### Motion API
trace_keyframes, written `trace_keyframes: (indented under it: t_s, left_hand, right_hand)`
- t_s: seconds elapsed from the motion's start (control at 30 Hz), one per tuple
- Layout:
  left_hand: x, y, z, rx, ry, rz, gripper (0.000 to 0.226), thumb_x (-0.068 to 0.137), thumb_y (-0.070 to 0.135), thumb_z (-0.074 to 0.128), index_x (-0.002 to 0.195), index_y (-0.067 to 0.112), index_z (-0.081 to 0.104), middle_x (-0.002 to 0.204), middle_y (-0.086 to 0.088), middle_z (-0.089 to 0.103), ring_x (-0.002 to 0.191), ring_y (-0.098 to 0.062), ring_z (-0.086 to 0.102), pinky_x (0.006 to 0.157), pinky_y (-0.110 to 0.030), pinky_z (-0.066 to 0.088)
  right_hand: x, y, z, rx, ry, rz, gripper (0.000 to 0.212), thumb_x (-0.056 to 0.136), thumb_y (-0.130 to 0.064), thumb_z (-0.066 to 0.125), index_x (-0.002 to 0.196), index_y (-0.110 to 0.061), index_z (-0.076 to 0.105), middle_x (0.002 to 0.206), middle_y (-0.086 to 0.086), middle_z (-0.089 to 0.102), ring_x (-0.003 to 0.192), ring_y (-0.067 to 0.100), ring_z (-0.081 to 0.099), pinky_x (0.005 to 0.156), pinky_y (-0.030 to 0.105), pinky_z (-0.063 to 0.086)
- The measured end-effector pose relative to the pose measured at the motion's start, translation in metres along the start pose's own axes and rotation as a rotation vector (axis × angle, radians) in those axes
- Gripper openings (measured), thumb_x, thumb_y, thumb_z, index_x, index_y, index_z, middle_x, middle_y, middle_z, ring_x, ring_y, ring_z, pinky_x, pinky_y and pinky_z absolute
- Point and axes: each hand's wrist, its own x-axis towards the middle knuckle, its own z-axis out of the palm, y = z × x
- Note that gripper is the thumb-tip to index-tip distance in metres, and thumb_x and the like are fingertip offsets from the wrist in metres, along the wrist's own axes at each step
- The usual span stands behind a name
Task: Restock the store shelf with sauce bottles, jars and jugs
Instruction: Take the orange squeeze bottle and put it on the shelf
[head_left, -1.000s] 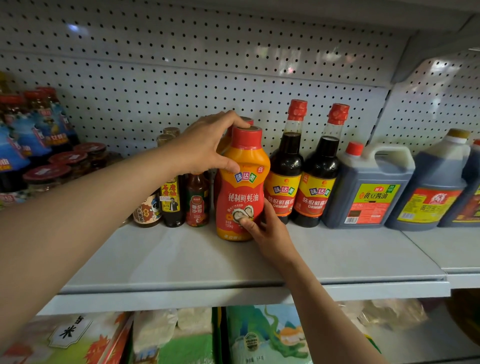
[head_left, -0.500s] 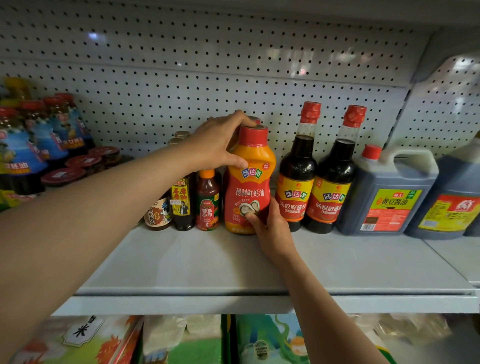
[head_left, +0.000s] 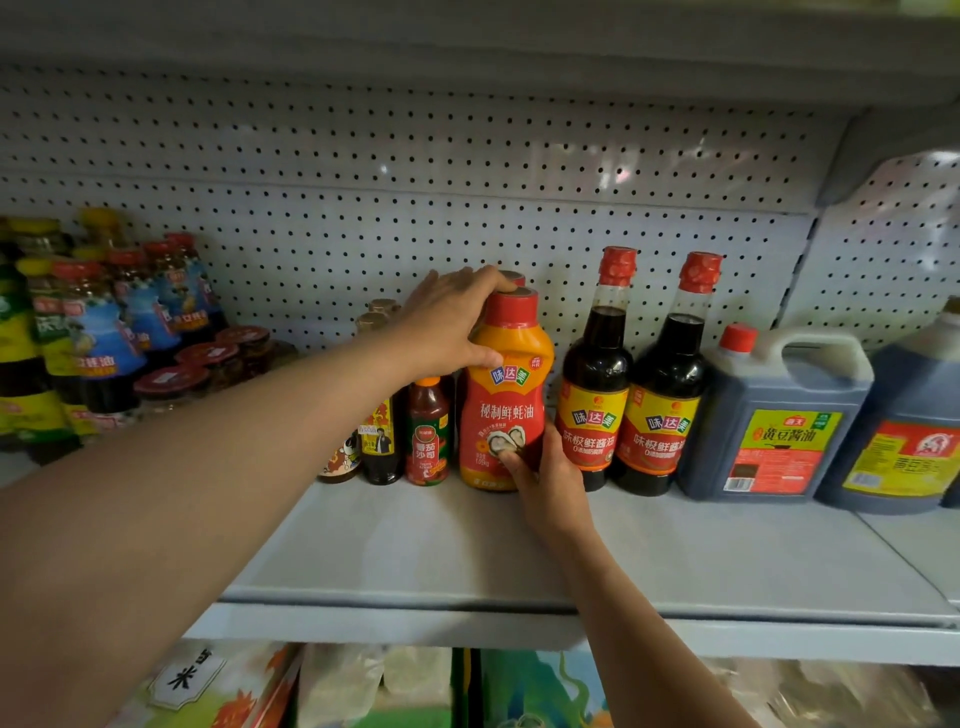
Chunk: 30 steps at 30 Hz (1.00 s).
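An orange and red oyster sauce bottle (head_left: 506, 395) with a red cap stands upright on the grey shelf (head_left: 415, 551). My left hand (head_left: 452, 322) grips its neck and shoulder from the left. My right hand (head_left: 545, 478) holds its lower right side, fingers on the label. A second red cap shows just behind it. Two dark soy sauce bottles (head_left: 597, 384) (head_left: 670, 400) with red caps stand directly to its right. A small red tomato sauce bottle (head_left: 428, 434) stands to its left.
Two dark soy sauce jugs (head_left: 774, 421) (head_left: 904, 426) stand at the right. Small dark bottles (head_left: 379, 441), red-lidded jars (head_left: 208, 358) and blue- and yellow-labelled bottles (head_left: 98, 338) fill the left. Pegboard backs the shelf. Rice bags (head_left: 208, 686) lie on the shelf below.
The oyster sauce bottle has been pushed back from the shelf's front into line with the neighbouring bottles. Both hands stayed on it. The view has shifted left.
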Motion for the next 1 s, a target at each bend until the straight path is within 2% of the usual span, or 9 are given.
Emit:
trace_keyframes:
  t_s: [0.1, 0.2, 0.3, 0.4, 0.47, 0.57, 0.67, 0.8, 1.0]
  left_hand:
    - [-0.009, 0.004, 0.005, 0.156, -0.006, -0.039, 0.105, 0.074, 0.049, 0.080, 0.154, 0.032, 0.014, 0.164, -0.005, 0.013, 0.152, -0.027, 0.009, 0.121, -0.045, 0.000]
    - [-0.033, 0.002, 0.003, 0.156, 0.023, -0.116, 0.120, 0.072, 0.054, 0.079, 0.157, 0.031, -0.003, 0.166, -0.005, -0.005, 0.152, -0.025, -0.003, 0.121, -0.044, -0.003]
    - [-0.070, -0.006, -0.007, 0.050, 0.037, -0.182, 0.120, 0.071, 0.053, 0.081, 0.157, 0.028, 0.002, 0.166, -0.007, 0.002, 0.152, -0.027, 0.003, 0.123, -0.047, 0.008]
    - [-0.118, -0.020, -0.011, -0.108, 0.048, -0.257, 0.109, 0.070, 0.046, 0.084, 0.155, 0.028, 0.019, 0.161, -0.007, 0.023, 0.148, -0.029, 0.019, 0.118, -0.046, 0.024]
    - [-0.151, -0.030, -0.005, -0.189, 0.076, -0.338, 0.091, 0.066, 0.042, 0.087, 0.143, 0.029, 0.039, 0.141, -0.008, 0.046, 0.132, -0.030, 0.041, 0.106, -0.043, 0.038]
    - [-0.200, -0.038, 0.011, -0.323, 0.057, -0.463, 0.069, 0.065, 0.037, 0.089, 0.120, 0.030, 0.049, 0.122, -0.005, 0.053, 0.114, -0.026, 0.050, 0.092, -0.039, 0.045]
    - [-0.253, -0.044, 0.030, -0.401, 0.002, -0.514, 0.060, 0.071, 0.033, 0.086, 0.118, 0.030, 0.049, 0.119, -0.004, 0.046, 0.115, -0.025, 0.045, 0.093, -0.034, 0.041]
    - [-0.325, -0.056, 0.054, -0.424, -0.037, -0.546, 0.055, 0.072, 0.031, 0.084, 0.118, 0.031, 0.053, 0.110, -0.001, 0.044, 0.111, -0.026, 0.047, 0.081, -0.028, 0.036]
    - [-0.434, -0.078, 0.103, -0.427, -0.167, -0.678, 0.076, 0.058, 0.043, 0.091, 0.124, 0.030, 0.058, 0.110, -0.007, 0.062, 0.103, -0.028, 0.060, 0.081, -0.033, 0.050]
  right_hand:
    - [-0.004, -0.006, -0.002, -0.038, 0.011, 0.026, 0.065, 0.092, -0.037, 0.069, 0.147, -0.016, 0.042, 0.141, 0.000, 0.056, 0.126, 0.016, 0.055, 0.099, 0.028, 0.045]
    - [-0.014, -0.012, -0.007, -0.126, 0.065, 0.037, 0.056, 0.091, -0.040, 0.070, 0.137, -0.015, 0.052, 0.133, 0.003, 0.062, 0.120, 0.024, 0.060, 0.095, 0.034, 0.049]
    - [-0.035, -0.016, -0.013, -0.176, 0.137, 0.051, 0.046, 0.093, -0.043, 0.066, 0.129, -0.016, 0.055, 0.124, 0.006, 0.068, 0.109, 0.030, 0.065, 0.082, 0.033, 0.049]
    - [-0.064, -0.023, -0.013, -0.258, 0.185, 0.041, 0.047, 0.092, -0.042, 0.068, 0.131, -0.018, 0.054, 0.126, 0.006, 0.068, 0.109, 0.031, 0.066, 0.082, 0.036, 0.052]
    - [-0.083, -0.029, -0.011, -0.306, 0.201, 0.010, 0.046, 0.088, -0.037, 0.074, 0.126, -0.018, 0.055, 0.123, 0.005, 0.069, 0.108, 0.029, 0.066, 0.079, 0.033, 0.049]
    - [-0.110, -0.043, -0.005, -0.419, 0.189, -0.011, 0.055, 0.079, -0.038, 0.082, 0.124, -0.017, 0.058, 0.118, 0.008, 0.068, 0.107, 0.030, 0.061, 0.078, 0.033, 0.046]
    - [-0.143, -0.064, 0.008, -0.513, 0.094, 0.011, 0.058, 0.079, -0.040, 0.082, 0.128, -0.019, 0.058, 0.122, 0.007, 0.064, 0.113, 0.028, 0.052, 0.085, 0.036, 0.043]
    - [-0.193, -0.080, 0.033, -0.592, -0.049, 0.012, 0.060, 0.080, -0.040, 0.081, 0.131, -0.023, 0.057, 0.124, 0.008, 0.062, 0.119, 0.031, 0.050, 0.091, 0.038, 0.045]
    - [-0.266, -0.063, 0.075, -0.685, -0.315, 0.180, 0.067, 0.080, -0.047, 0.079, 0.139, -0.027, 0.051, 0.129, 0.009, 0.061, 0.118, 0.033, 0.056, 0.089, 0.036, 0.048]
